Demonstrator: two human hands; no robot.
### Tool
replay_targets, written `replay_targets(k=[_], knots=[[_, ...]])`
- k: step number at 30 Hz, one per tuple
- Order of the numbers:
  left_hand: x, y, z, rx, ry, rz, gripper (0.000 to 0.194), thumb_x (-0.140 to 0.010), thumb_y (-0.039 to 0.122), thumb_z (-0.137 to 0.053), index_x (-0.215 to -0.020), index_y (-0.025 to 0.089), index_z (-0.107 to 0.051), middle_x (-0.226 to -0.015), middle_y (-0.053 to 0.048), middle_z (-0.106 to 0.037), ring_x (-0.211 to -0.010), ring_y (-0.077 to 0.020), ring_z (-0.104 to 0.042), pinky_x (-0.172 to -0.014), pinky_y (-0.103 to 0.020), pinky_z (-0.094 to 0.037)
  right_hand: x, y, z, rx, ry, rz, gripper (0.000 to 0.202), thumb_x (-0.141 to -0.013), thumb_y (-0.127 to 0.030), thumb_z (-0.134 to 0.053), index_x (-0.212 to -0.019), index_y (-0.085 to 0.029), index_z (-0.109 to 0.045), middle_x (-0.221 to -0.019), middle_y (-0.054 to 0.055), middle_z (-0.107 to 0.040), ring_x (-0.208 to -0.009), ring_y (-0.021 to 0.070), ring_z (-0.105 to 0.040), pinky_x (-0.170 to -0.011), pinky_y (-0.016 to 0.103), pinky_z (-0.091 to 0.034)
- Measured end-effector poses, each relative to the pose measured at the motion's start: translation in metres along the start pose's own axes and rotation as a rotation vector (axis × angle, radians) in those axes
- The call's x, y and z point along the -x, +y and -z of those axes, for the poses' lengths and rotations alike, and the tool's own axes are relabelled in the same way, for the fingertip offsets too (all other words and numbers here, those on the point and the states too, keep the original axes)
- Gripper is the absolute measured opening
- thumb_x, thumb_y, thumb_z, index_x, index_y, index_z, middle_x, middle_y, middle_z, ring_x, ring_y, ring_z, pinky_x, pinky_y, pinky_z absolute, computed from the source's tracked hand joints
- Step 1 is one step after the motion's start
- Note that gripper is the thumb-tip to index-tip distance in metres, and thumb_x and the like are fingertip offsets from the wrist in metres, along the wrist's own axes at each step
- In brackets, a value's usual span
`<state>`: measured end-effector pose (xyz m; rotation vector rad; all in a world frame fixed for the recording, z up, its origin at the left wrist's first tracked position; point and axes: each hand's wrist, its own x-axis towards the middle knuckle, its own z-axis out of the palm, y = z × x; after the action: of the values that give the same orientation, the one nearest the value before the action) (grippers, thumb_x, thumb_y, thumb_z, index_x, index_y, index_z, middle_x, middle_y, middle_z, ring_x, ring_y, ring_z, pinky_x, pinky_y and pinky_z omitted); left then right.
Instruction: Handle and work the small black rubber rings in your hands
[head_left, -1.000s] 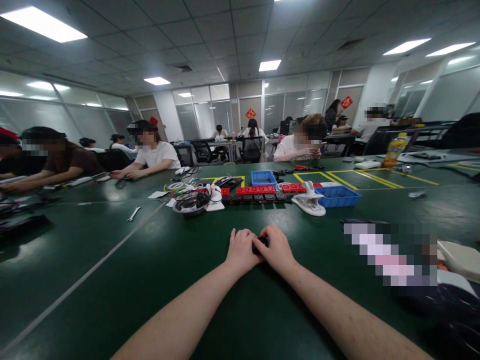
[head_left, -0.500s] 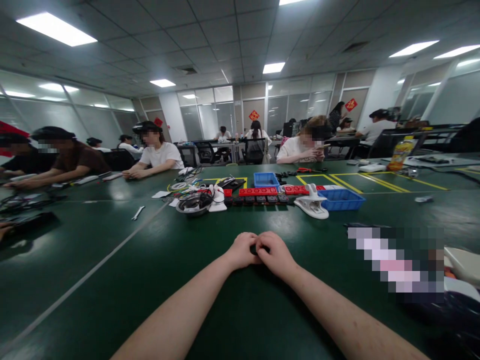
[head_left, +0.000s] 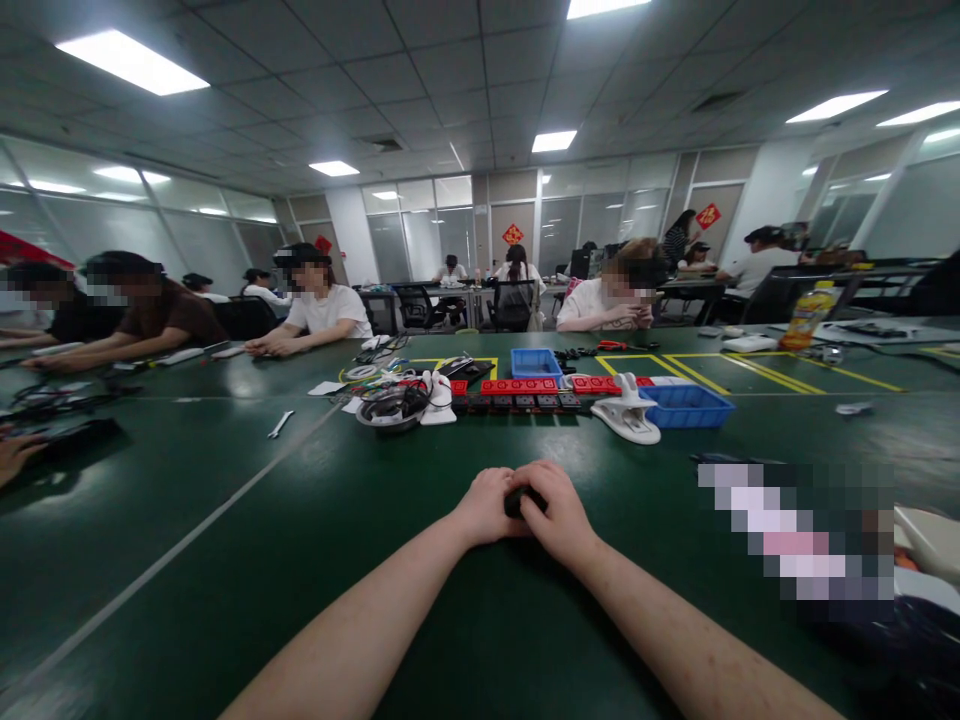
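My left hand point(head_left: 486, 506) and my right hand point(head_left: 556, 508) meet over the green table top point(head_left: 337, 560), fingers curled inward. Between them is a small black rounded object point(head_left: 519, 502), mostly covered by the fingers, so its kind does not show. The left hand wraps around its left side. From the right, the other hand closes over it, with the thumb lying across its near side.
Beyond the hands lie red and black power strips point(head_left: 521, 387), a white clamp-like stand point(head_left: 628, 412), blue trays point(head_left: 688, 402) and a bowl of cables point(head_left: 390, 408). A wrench point(head_left: 280, 425) is to the left. A drink bottle point(head_left: 808, 315) stands far right. Several people sit around.
More of the black object shows between my hands. The right-hand fingers have shifted slightly over it. The camera view has moved a little.
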<state>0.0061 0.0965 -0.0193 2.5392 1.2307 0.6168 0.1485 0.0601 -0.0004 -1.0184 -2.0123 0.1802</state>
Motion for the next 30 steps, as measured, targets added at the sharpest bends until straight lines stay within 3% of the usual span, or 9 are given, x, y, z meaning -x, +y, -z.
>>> replay_targets(k=[3,7,16,24,30], knots=[[0.002,0.004,-0.001,-0.004,0.032,0.030,0.066,-0.057,0.043,-0.070,-0.115,0.023,-0.046,-0.115,-0.005,-0.050,-0.106,-0.0260,-0.046,-0.095,-0.042,-0.031,0.000,0.003,0.000,0.048,0.055,-0.078,0.021,-0.070,-0.018,-0.047,-0.090,-0.018,-0.053,-0.092,0.008,-0.058,-0.090,0.0223,-0.050,-0.084,0.040,-0.037],[0.005,0.012,-0.005,-0.016,0.065,0.067,0.073,-0.055,0.046,-0.070,-0.117,0.020,-0.041,-0.118,-0.008,-0.046,-0.113,-0.0276,-0.040,-0.101,-0.049,-0.020,0.001,0.016,-0.010,0.096,0.076,-0.195,0.027,-0.077,-0.030,-0.047,-0.098,-0.013,-0.051,-0.095,0.012,-0.056,-0.089,0.0243,-0.051,-0.080,0.041,-0.039],[0.007,0.025,-0.010,-0.133,0.150,0.147,0.048,-0.056,0.042,-0.067,-0.094,0.020,-0.049,-0.098,-0.004,-0.051,-0.100,-0.0242,-0.047,-0.102,-0.047,-0.019,0.001,0.018,-0.015,0.143,0.032,-0.265,0.021,-0.077,-0.032,-0.048,-0.091,-0.017,-0.051,-0.087,0.006,-0.056,-0.082,0.0198,-0.051,-0.075,0.033,-0.040],[0.005,0.022,-0.009,-0.153,0.103,0.191,0.035,-0.061,0.039,-0.064,-0.088,0.020,-0.055,-0.092,-0.003,-0.052,-0.096,-0.0235,-0.048,-0.102,-0.046,-0.019,0.000,0.012,-0.012,0.202,0.013,-0.294,0.017,-0.075,-0.035,-0.052,-0.069,-0.019,-0.054,-0.075,0.003,-0.052,-0.074,0.0183,-0.050,-0.068,0.030,-0.038],[0.004,0.021,-0.010,-0.129,0.103,0.196,0.029,-0.062,0.034,-0.063,-0.086,0.019,-0.058,-0.090,-0.003,-0.054,-0.093,-0.0230,-0.050,-0.100,-0.047,-0.022,0.001,0.015,-0.016,0.158,0.032,-0.297,0.013,-0.076,-0.031,-0.053,-0.077,-0.019,-0.055,-0.078,0.004,-0.052,-0.073,0.0175,-0.050,-0.068,0.029,-0.040]])
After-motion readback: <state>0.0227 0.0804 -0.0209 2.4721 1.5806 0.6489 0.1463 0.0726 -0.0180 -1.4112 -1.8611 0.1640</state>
